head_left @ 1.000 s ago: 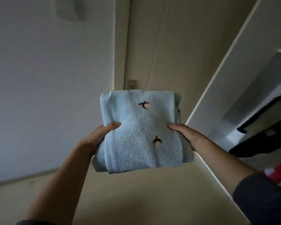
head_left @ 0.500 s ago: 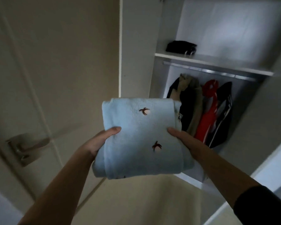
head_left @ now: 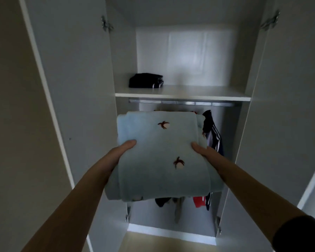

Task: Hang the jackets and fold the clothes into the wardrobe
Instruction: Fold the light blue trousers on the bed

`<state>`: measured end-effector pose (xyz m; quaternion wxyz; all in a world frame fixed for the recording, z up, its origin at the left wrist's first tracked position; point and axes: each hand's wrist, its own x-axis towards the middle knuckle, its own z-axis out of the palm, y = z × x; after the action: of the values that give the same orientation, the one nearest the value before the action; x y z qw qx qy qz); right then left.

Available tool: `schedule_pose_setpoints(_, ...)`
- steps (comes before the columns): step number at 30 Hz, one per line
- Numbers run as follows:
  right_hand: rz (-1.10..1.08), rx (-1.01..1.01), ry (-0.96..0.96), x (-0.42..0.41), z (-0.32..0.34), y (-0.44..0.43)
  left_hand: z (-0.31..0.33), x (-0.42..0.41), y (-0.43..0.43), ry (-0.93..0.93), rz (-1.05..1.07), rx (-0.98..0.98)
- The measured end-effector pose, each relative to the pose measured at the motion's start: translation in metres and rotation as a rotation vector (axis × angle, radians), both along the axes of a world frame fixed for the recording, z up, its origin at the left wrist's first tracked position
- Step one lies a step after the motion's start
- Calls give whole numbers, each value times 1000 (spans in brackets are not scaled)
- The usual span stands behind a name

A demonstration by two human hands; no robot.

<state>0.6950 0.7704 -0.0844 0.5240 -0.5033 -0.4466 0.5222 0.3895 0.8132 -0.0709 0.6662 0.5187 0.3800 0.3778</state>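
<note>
The left hand (head_left: pixel 124 150) grips the left edge of the folded pale-blue fleece garment (head_left: pixel 160 157), thumb on top, fingers hidden beneath. The bundle is held in the air before the open white wardrobe (head_left: pixel 76 88), below its white shelf (head_left: pixel 198 92). The right hand (head_left: pixel 202 151) clamps the right edge likewise.

Step in hand: stowing folded clothes. The next move probably calls for lifting the bundle onto the shelf, right of the folded dark garment (head_left: pixel 145 80) at its left end.

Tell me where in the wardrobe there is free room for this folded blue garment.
The shelf is bare from the dark folded garment at its left end to the right wall. Under the rail, hanging jackets crowd the space.
</note>
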Motion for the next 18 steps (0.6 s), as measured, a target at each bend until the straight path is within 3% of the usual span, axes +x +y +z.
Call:
schedule_pose_setpoints(13,-146,166,-74,125,123,269,108,144,301,-37,-8,72)
schedule_pose_setpoints(18,-171,215,-65,157,176,350,157,183,406,-111,-63,197)
